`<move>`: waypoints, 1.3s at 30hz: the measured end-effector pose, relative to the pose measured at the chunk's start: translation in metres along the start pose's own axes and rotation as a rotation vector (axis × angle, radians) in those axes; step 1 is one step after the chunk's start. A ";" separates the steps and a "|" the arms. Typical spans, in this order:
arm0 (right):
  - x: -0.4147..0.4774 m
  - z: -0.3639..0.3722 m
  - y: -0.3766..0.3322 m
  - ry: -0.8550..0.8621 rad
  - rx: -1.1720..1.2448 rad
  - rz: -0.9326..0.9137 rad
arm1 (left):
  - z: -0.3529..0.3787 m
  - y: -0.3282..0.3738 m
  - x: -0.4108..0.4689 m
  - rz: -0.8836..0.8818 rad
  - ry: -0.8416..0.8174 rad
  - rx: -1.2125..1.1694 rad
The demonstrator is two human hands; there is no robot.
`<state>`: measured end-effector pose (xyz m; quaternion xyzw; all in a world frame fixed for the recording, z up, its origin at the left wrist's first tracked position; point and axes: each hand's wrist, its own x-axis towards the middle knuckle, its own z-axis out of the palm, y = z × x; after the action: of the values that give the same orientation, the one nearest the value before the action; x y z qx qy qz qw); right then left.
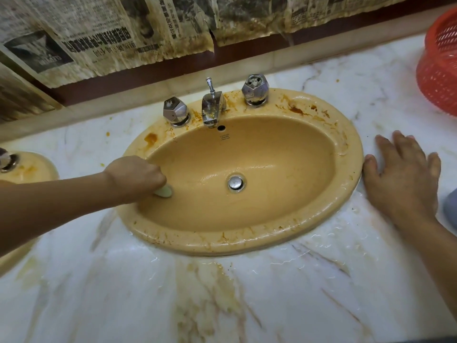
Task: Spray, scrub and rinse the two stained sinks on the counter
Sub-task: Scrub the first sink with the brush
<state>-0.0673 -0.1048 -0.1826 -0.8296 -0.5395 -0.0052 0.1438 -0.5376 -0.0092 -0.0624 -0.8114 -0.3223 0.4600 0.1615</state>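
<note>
A tan oval sink [272, 167] sits in the marble counter, its rim smeared with orange-brown stains, heaviest at the back right. My left hand [138, 175] grips a pale green scrubber [163, 191] and presses it against the basin's left inner wall. My right hand [405, 174] lies flat with spread fingers on the counter, just right of the sink's rim. A second tan sink [29, 169] shows partly at the far left edge, also stained.
A chrome spout [212, 110] with a lift rod stands between two faceted chrome taps [176, 112] [255, 90]. The drain plug [236, 183] is in the basin floor. A red plastic basket [442, 68] stands at the back right. Stained newspaper covers the wall. The counter is wet.
</note>
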 end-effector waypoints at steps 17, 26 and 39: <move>0.001 0.001 -0.002 0.005 0.005 0.020 | -0.030 -0.033 0.021 -0.190 0.186 0.203; 0.001 0.001 -0.002 -0.002 -0.001 0.019 | 0.005 -0.003 0.000 0.059 -0.056 0.253; 0.002 0.002 -0.003 0.011 0.010 0.015 | 0.016 -0.057 0.030 0.136 0.500 0.148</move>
<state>-0.0694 -0.1013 -0.1834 -0.8329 -0.5325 -0.0060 0.1507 -0.5613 0.0523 -0.0577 -0.9055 -0.1829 0.2776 0.2637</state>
